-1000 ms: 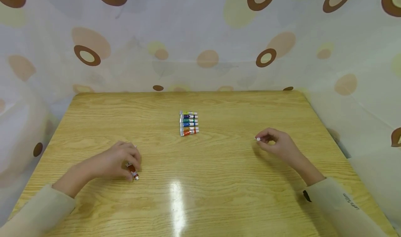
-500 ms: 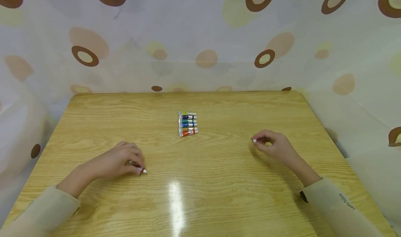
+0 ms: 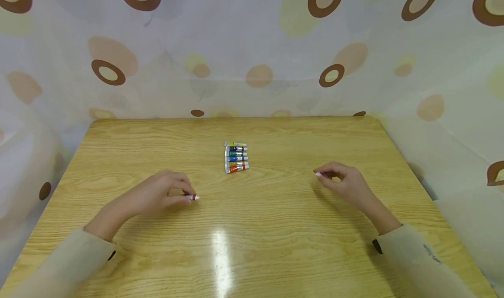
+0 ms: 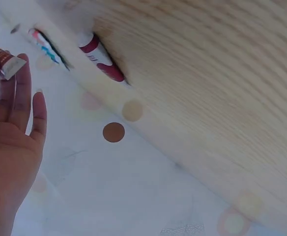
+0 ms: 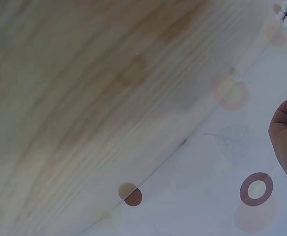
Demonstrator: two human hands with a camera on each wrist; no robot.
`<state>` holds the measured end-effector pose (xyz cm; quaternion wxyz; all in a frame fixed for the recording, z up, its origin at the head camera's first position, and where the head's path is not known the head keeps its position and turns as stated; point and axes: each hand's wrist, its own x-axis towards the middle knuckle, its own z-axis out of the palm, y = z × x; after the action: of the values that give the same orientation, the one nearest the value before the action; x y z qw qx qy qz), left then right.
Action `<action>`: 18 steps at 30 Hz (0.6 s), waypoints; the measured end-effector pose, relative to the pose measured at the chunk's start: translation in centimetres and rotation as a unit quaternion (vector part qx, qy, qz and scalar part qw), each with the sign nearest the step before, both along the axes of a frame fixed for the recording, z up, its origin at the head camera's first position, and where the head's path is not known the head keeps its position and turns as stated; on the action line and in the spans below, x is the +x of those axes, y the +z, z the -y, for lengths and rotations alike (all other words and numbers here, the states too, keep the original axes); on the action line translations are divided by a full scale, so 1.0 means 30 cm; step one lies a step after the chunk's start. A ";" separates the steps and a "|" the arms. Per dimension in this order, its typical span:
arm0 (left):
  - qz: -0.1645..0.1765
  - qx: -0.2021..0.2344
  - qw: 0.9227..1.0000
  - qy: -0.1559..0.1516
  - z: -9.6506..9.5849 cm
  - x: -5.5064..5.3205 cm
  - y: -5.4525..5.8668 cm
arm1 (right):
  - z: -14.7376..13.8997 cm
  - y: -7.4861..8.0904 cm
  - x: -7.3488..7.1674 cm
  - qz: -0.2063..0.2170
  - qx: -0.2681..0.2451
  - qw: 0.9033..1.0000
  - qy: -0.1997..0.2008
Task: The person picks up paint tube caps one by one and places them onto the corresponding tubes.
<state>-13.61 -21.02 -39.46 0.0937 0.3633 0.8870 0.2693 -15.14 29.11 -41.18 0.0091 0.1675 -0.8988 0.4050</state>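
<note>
In the head view my left hand (image 3: 163,192) pinches a small brown paint tube (image 4: 10,64) just above the table; its white cap (image 3: 197,198) points right. A second, dark red paint tube (image 4: 104,59) lies on the wood in the left wrist view, apart from the fingers; the head view does not show it. My right hand (image 3: 340,180) pinches a small white-ended thing (image 3: 318,174) between thumb and forefinger, the rest of it hidden. Only the curled edge of that hand shows in the right wrist view, and what it holds is out of sight there.
Several paint tubes (image 3: 236,157) lie side by side in a neat row mid-table, caps to the right. The wooden table (image 3: 267,241) is bordered by a spotted curtain (image 3: 228,88) at the back and sides.
My left hand has moved right and away from me with the brown paint tube, which has turned from pointing towards me to pointing right. The right hand has shifted slightly left.
</note>
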 end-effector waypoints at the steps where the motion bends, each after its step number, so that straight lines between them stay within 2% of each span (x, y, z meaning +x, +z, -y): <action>1: 0.004 0.004 1.000 0.007 -0.009 -0.005 0.007 | 0.003 0.001 -0.001 -0.003 -0.001 1.000 0.001; 4: -0.001 0.002 1.000 0.029 -0.033 -0.017 0.024 | 0.014 0.004 -0.005 -0.014 -0.002 1.000 0.005; 11: -0.034 0.019 0.998 0.047 -0.088 -0.033 0.041 | 0.048 0.017 -0.015 -0.029 0.003 0.999 0.019; 18: -0.059 0.020 0.996 0.060 -0.139 -0.052 0.041 | 0.096 0.013 -0.032 -0.012 -0.005 1.000 0.012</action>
<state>-15.18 -16.85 -38.24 0.0179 0.3267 0.9056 0.2699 -16.09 26.22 -40.79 0.0154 0.1832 -0.8943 0.4080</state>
